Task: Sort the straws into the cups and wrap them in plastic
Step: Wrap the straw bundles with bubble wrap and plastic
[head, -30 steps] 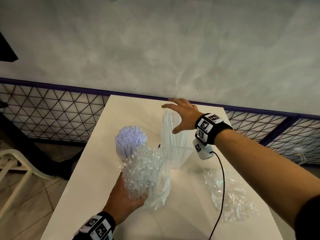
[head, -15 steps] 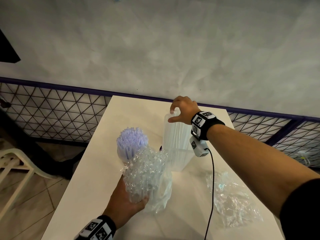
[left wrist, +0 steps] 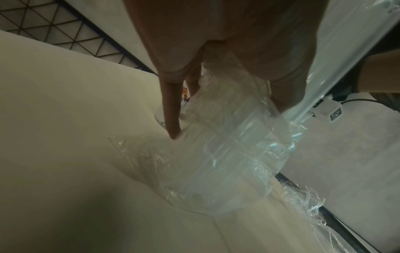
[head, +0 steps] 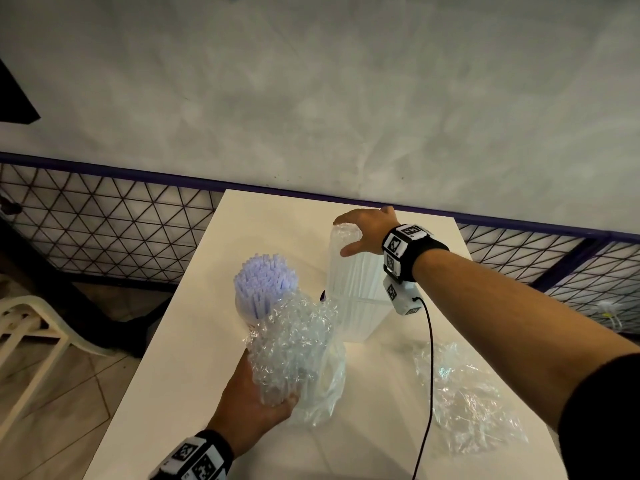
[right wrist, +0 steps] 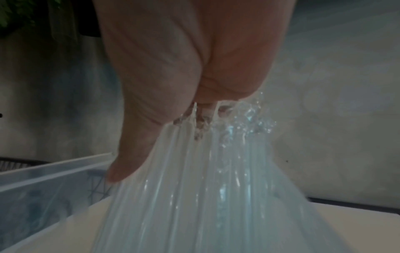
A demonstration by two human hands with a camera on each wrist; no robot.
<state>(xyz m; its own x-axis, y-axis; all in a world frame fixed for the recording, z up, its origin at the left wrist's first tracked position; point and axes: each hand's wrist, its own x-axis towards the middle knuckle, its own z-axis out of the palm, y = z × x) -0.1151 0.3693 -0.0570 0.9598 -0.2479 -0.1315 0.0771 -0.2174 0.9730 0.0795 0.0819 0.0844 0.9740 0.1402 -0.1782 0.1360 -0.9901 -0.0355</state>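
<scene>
On the white table [head: 194,358] my left hand [head: 263,393] grips a cup of straws wrapped in crinkled clear plastic [head: 294,351] low on its side; the left wrist view shows its fingers [left wrist: 171,111] along the wrapped cup [left wrist: 227,154]. Behind it stands a cup of pale purple straws [head: 265,285], uncovered. Further back, a tall bundle of clear straws [head: 353,292] stands in a clear cup. My right hand [head: 349,237] grips its top, thumb down the near side. From the right wrist, the thumb [right wrist: 127,162] presses the clear straws [right wrist: 205,196] under shiny film.
A loose sheet of crumpled plastic wrap [head: 464,403] lies on the table's right side, under my right forearm. A black cable [head: 429,358] hangs from the right wrist camera. A wire mesh fence [head: 104,220] and a grey wall stand behind the table; a white chair [head: 20,327] is left.
My right hand came down from open above the clear straws, pinched their top, and now covers it with the thumb on the side. The left hand has kept its hold.
</scene>
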